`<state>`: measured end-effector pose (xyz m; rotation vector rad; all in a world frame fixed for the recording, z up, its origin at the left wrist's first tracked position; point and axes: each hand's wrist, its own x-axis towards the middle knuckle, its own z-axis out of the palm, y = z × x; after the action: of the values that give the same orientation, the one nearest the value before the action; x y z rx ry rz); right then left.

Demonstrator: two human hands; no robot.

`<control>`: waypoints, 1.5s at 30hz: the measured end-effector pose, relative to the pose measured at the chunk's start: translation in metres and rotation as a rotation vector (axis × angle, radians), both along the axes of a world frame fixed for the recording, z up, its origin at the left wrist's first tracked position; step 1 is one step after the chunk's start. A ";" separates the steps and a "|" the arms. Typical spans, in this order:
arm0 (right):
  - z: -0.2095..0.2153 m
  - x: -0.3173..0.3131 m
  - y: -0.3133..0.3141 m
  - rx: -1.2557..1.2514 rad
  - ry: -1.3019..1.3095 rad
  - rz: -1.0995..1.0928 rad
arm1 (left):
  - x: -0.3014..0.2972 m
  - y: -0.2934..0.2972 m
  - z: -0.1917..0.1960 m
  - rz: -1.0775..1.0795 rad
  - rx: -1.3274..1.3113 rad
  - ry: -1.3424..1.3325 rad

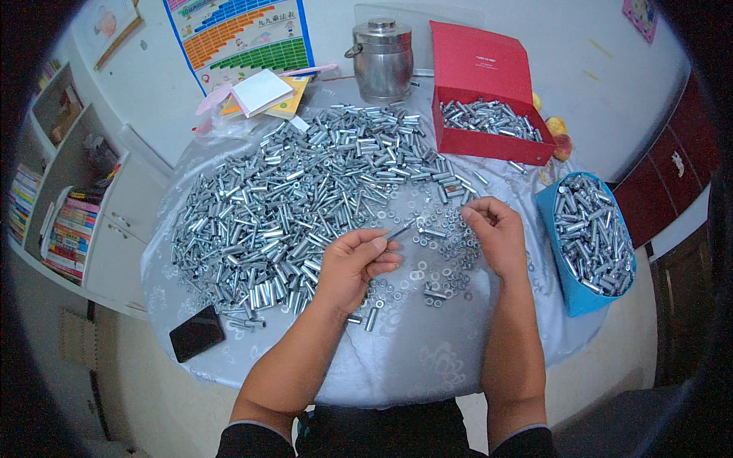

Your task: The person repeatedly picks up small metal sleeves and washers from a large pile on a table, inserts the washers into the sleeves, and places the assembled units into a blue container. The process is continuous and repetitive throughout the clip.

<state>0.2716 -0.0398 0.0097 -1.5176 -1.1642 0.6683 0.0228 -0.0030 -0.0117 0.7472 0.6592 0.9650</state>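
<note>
Pinched between the thumb and fingers of my left hand (357,263) is a slim metal bolt (400,228), its tip slanting up to the right. My right hand (495,233) is closed in a pinch to the right of it; whatever its fingertips hold is too small to make out. Below and between both hands lie loose washers and nuts (456,263), scattered on the silvery tablecloth (427,359). A big heap of metal sleeves and bolts (282,198) spreads to the left and beyond my left hand.
A red box (489,145) with its lid up holds finished-looking metal pieces at the back right. Nearer stands a blue container (571,259), full of similar pieces. A metal canister (383,65) and notebooks (263,91) sit at the back. A black phone (197,334) lies front left.
</note>
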 end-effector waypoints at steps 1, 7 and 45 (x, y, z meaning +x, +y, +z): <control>-0.001 0.004 -0.001 -0.022 -0.055 -0.007 | -0.001 0.001 -0.001 0.011 -0.007 -0.005; -0.010 0.007 -0.005 -0.108 -0.539 0.194 | -0.003 0.003 -0.004 0.026 0.011 -0.018; -0.003 -0.042 0.000 0.055 0.192 0.352 | 0.000 -0.002 0.000 -0.013 0.102 0.170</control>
<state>0.2300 -0.0401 0.0071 -1.1827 -1.3015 0.9864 0.0229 -0.0054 -0.0117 0.9297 0.7566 0.9351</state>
